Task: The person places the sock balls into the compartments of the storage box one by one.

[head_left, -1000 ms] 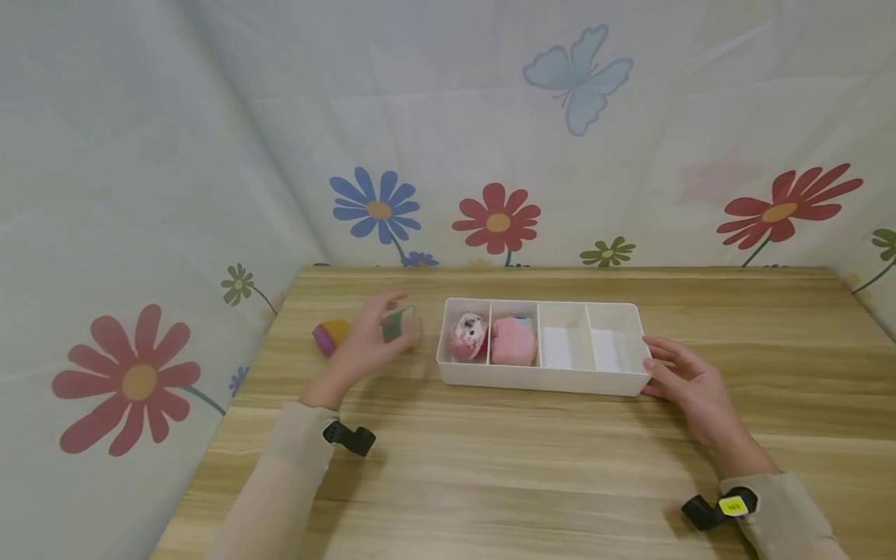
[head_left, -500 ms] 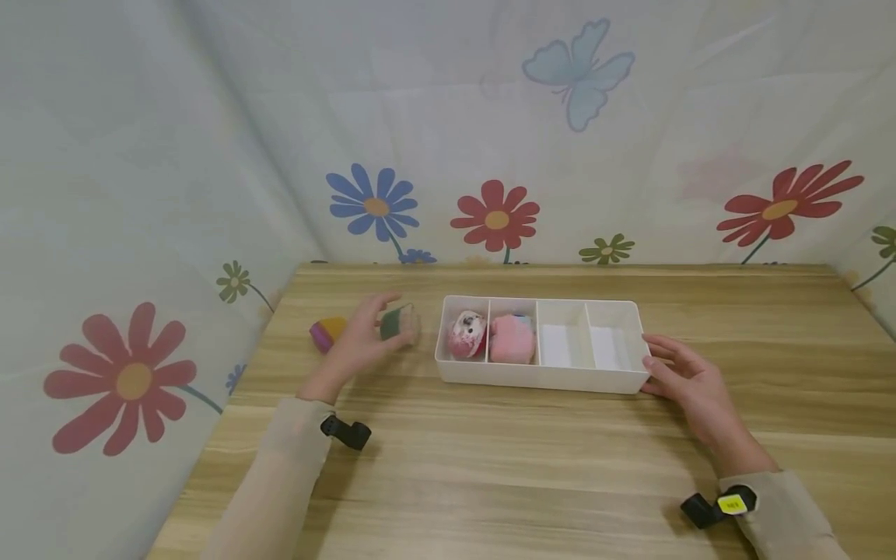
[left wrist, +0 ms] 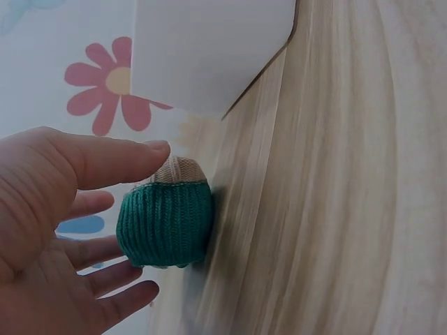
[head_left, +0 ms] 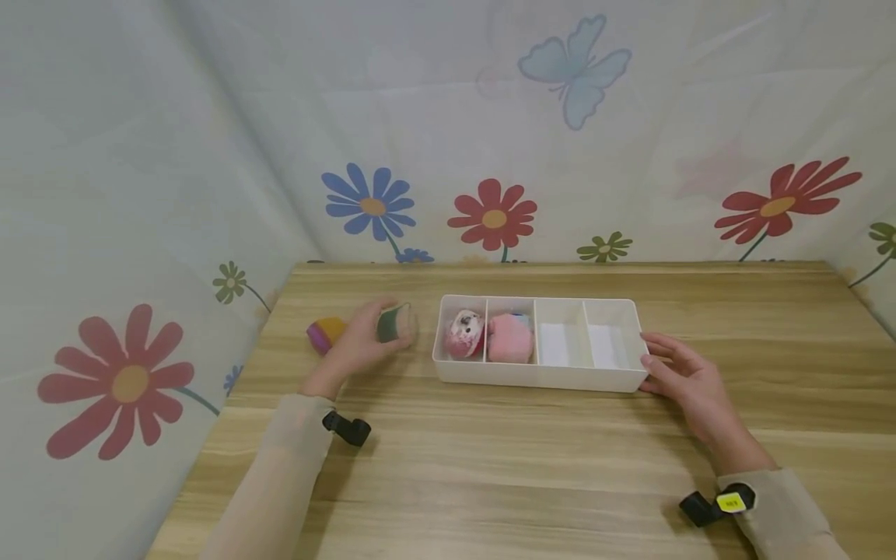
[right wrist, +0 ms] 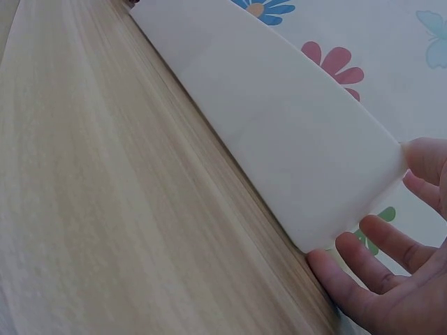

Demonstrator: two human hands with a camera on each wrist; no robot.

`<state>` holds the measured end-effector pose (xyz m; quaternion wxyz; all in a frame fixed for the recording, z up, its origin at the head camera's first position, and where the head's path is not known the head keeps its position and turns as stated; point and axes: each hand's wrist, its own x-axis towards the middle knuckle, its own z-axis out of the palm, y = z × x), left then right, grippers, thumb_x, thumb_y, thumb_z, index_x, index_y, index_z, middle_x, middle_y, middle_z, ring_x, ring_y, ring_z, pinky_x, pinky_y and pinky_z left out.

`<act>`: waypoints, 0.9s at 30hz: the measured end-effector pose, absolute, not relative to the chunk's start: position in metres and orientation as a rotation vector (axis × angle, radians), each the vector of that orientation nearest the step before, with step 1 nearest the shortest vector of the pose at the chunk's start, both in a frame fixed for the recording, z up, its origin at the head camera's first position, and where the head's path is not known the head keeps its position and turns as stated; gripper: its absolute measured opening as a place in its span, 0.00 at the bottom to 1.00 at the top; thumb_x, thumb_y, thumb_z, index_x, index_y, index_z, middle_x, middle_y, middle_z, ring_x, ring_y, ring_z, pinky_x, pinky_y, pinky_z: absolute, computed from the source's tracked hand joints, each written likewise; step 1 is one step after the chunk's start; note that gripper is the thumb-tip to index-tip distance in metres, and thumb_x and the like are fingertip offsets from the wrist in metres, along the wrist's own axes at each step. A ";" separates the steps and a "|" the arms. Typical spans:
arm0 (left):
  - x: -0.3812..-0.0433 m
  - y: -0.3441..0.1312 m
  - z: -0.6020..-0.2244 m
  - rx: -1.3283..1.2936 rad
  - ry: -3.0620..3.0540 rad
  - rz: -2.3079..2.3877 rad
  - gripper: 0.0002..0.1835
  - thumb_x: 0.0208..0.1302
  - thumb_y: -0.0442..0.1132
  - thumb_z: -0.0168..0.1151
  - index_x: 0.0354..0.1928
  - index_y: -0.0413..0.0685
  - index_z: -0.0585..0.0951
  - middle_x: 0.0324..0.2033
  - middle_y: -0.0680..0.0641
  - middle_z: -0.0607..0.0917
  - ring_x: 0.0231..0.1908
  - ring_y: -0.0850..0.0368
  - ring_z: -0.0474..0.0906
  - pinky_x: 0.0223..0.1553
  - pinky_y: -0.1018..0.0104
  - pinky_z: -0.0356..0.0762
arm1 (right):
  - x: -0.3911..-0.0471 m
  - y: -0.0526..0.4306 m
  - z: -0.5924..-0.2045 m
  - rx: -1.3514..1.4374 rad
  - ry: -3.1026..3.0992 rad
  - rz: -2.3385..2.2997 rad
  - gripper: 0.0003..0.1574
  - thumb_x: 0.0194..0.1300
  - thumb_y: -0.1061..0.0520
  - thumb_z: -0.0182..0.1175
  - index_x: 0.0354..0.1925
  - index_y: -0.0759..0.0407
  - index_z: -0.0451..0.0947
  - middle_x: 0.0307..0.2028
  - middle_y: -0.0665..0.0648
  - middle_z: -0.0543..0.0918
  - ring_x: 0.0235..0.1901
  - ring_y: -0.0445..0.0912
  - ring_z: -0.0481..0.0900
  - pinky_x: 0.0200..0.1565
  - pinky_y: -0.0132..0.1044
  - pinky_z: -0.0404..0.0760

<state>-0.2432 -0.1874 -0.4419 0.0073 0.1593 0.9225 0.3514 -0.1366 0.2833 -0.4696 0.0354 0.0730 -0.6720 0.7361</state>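
Note:
In the head view my left hand (head_left: 360, 338) is around a green-and-beige rolled-up sock (head_left: 393, 323), left of the white divided box (head_left: 553, 379). The left wrist view shows the thumb against its beige end, with the fingers spread along the far side of the green ribbed part (left wrist: 166, 223). My right hand (head_left: 693, 385) touches the box's right end, its fingertips (right wrist: 346, 244) against the end wall and its thumb at the rim. A red-and-white patterned bundle (head_left: 465, 334) and a pink bundle (head_left: 511, 338) fill the two left compartments; the two right ones hold nothing.
A purple-and-yellow bundle (head_left: 323, 334) lies on the wooden table (head_left: 504, 474) behind the left hand, partly hidden by it. A white flower-printed curtain (head_left: 434, 117) hangs along the table's back and left side.
The left hand has closed in on the green-and-beige rolled-up sock, its fingers nearer to it than before. The right hand stays at the box's end, and the box has not visibly moved.

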 end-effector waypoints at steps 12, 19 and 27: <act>-0.247 -0.186 -0.445 0.443 2.867 1.054 0.36 0.53 0.42 0.69 0.62 0.42 0.64 0.58 0.38 0.69 0.56 0.44 0.65 0.55 0.47 0.65 | -0.137 0.283 -0.468 0.180 -2.094 2.252 0.27 0.65 0.64 0.56 0.61 0.64 0.67 0.50 0.54 0.73 0.40 0.40 0.80 0.36 0.36 0.81; -0.251 -0.187 -0.448 0.455 2.857 1.055 0.37 0.53 0.43 0.69 0.62 0.39 0.64 0.58 0.37 0.69 0.54 0.43 0.66 0.54 0.48 0.66 | -0.137 0.284 -0.468 0.161 -2.124 2.246 0.27 0.65 0.63 0.56 0.62 0.63 0.67 0.50 0.55 0.72 0.41 0.41 0.80 0.37 0.36 0.81; -0.254 -0.187 -0.452 0.457 2.837 1.057 0.39 0.50 0.41 0.71 0.62 0.37 0.64 0.58 0.36 0.69 0.56 0.42 0.66 0.57 0.47 0.64 | -0.137 0.284 -0.467 0.139 -2.156 2.233 0.28 0.65 0.61 0.57 0.62 0.63 0.66 0.51 0.55 0.71 0.41 0.40 0.80 0.37 0.36 0.81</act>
